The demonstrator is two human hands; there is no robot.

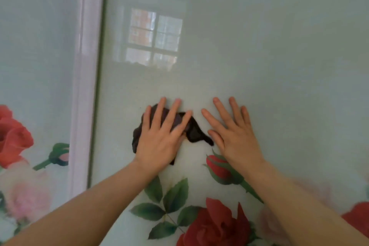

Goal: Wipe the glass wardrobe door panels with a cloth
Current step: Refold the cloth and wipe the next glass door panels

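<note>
While the right hand (pixel 234 136) lies flat beside it, spread left fingers (pixel 172 114) press the dark cloth (pixel 194 133) onto the glass panel (pixel 259 56)

No readable text, label, brand, number or sign shows anywhere.

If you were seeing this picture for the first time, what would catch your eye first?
Two bare hands lie flat on the glass door panel: the left hand presses a dark cloth, the right hand rests beside it. Red roses bloom below, and a window reflection shines above.
</note>
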